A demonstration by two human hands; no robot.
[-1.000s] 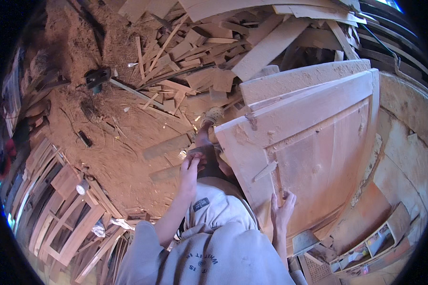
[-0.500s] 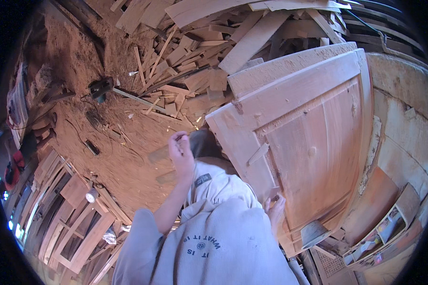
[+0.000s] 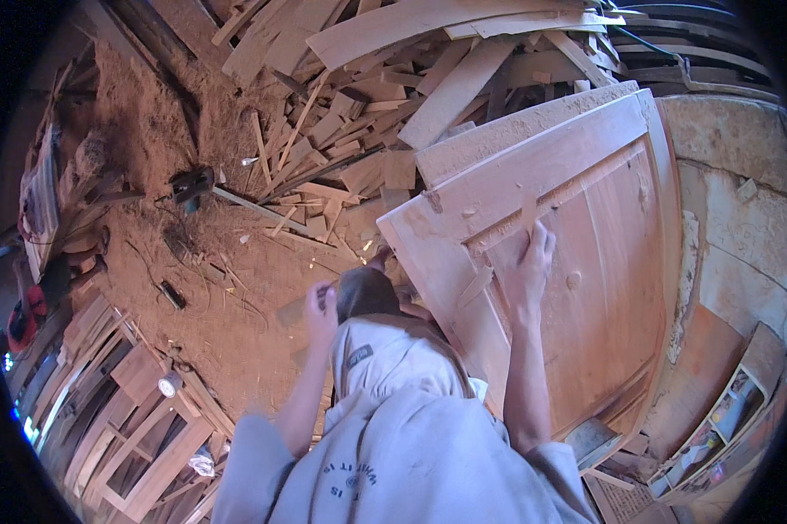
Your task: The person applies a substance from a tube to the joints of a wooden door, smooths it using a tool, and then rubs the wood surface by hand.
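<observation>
The door [image 3: 586,279] lies on the right, its pale frame set around a sunken panel [image 3: 616,288]; what carries it is mostly hidden. The right hand [image 3: 535,253] is over the panel's far left part, fingers bent and drawn together, gripping a thin pale strip [image 3: 529,210] that sticks out past the fingertips toward the frame's far rail. The left hand [image 3: 321,303] is off the door, to its left and above the floor [image 3: 236,323], with the fingers loosely curled; whether it holds anything I cannot tell. The person's leg [image 3: 365,293] shows between the two hands.

A pointed sliver [image 3: 475,286] lies on the left part of the frame, and sawdust marks the frame and the panel's edges. A dusty board [image 3: 516,135] sticks out just beyond the door's far edge. A heap of offcuts [image 3: 341,131] fills the far middle. On the left the floor is covered in brown dust, with a dark tool [image 3: 191,188] farther off and a small black thing [image 3: 172,295] nearer. Wooden frames [image 3: 136,472] are stacked near left, with a round white lamp [image 3: 170,384] beside them. An open box [image 3: 717,419] of small things is at the near right.
</observation>
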